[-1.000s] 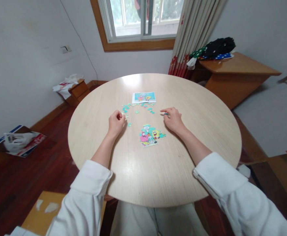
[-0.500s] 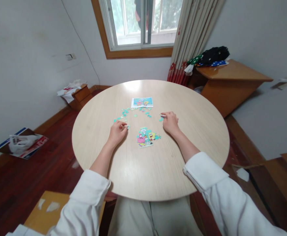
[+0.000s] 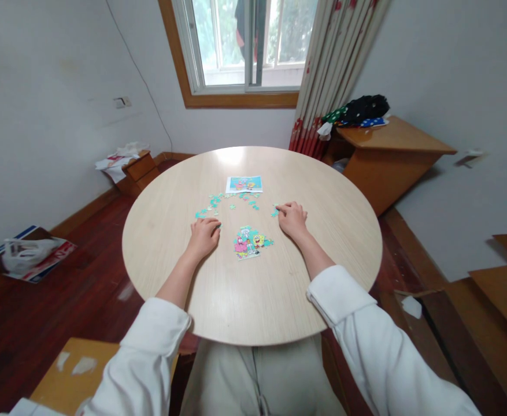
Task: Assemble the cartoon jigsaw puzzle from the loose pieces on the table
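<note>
My left hand [image 3: 205, 236] is closed at the left of the table, a small teal jigsaw puzzle piece [image 3: 219, 225] at its fingertips. On the right, my right hand [image 3: 293, 219] rests with its index finger stretched onto a few loose teal puzzle pieces [image 3: 274, 212]; its other fingers are bent. Between the hands and nearer to me lies a partly joined jigsaw puzzle [image 3: 248, 244] with colourful cartoon figures. Loose puzzle pieces [image 3: 215, 200] spread in an arc beyond it. Behind them is a reference picture card [image 3: 244, 184] of similar figures.
All of this lies on a round pale wooden table [image 3: 253, 306]. A brown desk [image 3: 392, 138] with dark cloth on it stands at the back right. At the left are a small wooden cabinet [image 3: 141, 174] and, on the floor, a plastic bag [image 3: 32, 254]. A cardboard box [image 3: 77, 370] sits front left.
The view has shifted slightly. My left fingers have folded down more around the small piece. My right index finger now lies lower, on the loose pieces.
</note>
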The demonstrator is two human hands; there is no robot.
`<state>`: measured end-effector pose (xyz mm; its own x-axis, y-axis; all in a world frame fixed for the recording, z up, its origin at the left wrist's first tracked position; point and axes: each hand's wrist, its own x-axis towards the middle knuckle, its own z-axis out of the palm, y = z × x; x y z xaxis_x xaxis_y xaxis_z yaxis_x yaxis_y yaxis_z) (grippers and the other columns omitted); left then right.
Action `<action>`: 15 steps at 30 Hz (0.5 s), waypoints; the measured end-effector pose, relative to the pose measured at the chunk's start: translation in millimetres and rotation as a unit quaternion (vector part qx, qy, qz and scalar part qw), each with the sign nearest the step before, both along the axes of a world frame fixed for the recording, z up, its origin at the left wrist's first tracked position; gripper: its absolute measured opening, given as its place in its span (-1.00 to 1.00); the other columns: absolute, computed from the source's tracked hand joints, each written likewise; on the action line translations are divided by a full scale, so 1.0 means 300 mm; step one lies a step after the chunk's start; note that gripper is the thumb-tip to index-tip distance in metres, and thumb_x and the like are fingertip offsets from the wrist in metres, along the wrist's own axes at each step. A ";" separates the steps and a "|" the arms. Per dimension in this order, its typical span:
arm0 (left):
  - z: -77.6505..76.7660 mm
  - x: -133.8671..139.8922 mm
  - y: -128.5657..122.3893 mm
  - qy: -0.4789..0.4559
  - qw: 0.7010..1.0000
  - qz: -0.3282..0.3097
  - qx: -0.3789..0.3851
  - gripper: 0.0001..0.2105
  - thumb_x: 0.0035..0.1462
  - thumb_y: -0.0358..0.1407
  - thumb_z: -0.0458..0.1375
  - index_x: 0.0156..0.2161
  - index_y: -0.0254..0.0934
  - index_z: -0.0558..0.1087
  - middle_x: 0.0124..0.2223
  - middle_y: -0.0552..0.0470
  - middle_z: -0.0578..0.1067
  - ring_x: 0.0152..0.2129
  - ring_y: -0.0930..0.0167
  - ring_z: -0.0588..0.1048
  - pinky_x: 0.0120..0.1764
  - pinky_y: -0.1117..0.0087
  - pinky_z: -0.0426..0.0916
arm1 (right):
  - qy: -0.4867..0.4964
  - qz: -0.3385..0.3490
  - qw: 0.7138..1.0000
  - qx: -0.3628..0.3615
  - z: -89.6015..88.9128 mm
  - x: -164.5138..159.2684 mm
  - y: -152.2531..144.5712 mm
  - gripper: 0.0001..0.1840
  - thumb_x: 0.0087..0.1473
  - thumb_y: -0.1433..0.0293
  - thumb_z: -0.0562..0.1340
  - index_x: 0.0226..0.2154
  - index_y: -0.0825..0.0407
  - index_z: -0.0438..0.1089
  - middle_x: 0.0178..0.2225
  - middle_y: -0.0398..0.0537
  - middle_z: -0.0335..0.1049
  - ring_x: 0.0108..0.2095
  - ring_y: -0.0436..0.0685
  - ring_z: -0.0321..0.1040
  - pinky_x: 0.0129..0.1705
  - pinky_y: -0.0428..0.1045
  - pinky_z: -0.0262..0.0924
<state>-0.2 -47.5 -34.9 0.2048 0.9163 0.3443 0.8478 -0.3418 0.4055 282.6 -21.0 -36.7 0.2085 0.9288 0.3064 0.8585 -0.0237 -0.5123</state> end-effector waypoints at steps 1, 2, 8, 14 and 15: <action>-0.002 -0.001 0.000 -0.002 1.000 0.001 0.001 -0.76 0.10 -0.34 0.07 -0.20 -0.21 0.56 -0.05 -0.14 0.54 -0.07 0.14 0.38 -0.06 0.07 0.19 | 0.000 0.000 1.000 0.003 -0.001 0.001 0.000 -0.62 0.07 0.43 0.06 -0.19 -0.02 0.55 -0.09 0.13 0.37 -0.05 0.30 0.18 -0.02 0.23 0.01; -0.003 -0.002 0.001 -0.004 1.000 0.003 0.001 -0.77 0.10 -0.34 0.07 -0.20 -0.22 0.56 -0.06 -0.15 0.54 -0.07 0.14 0.38 -0.07 0.08 0.19 | 0.001 0.000 1.000 0.007 -0.003 0.002 0.000 -0.64 0.06 0.43 0.07 -0.20 -0.02 0.55 -0.10 0.13 0.37 -0.05 0.30 0.18 -0.02 0.22 0.01; -0.001 -0.003 -0.011 -0.011 1.000 0.010 -0.010 -0.77 0.11 -0.34 0.08 -0.19 -0.25 0.55 -0.10 -0.17 0.50 -0.07 0.17 0.38 -0.05 0.11 0.18 | 0.005 0.001 1.000 0.026 -0.010 0.008 0.002 -0.72 0.06 0.34 0.13 -0.27 0.01 0.53 -0.14 0.11 0.39 -0.06 0.28 0.20 -0.02 0.19 0.00; 0.015 0.007 -0.025 -0.009 0.999 0.020 -0.032 -0.76 0.12 -0.34 0.08 -0.16 -0.28 0.55 -0.08 -0.19 0.48 -0.06 0.17 0.37 -0.05 0.11 0.18 | -0.002 -0.006 1.000 0.023 -0.015 0.014 0.007 -0.72 0.05 0.30 0.15 -0.27 0.02 0.54 -0.15 0.12 0.39 -0.07 0.29 0.21 -0.03 0.19 0.01; 0.016 0.007 -0.025 -0.010 0.999 0.021 -0.036 -0.77 0.12 -0.34 0.09 -0.16 -0.28 0.55 -0.08 -0.19 0.48 -0.06 0.16 0.37 -0.06 0.11 0.18 | -0.001 -0.007 1.000 0.024 -0.015 0.014 0.008 -0.72 0.05 0.30 0.15 -0.29 0.02 0.54 -0.16 0.12 0.39 -0.08 0.29 0.21 -0.03 0.20 0.01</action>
<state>2.0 -55.1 -30.0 0.1601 0.9463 0.2808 0.8520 -0.2762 0.4447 286.9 -18.7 -41.3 0.2202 0.9102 0.3509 0.8589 -0.0103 -0.5121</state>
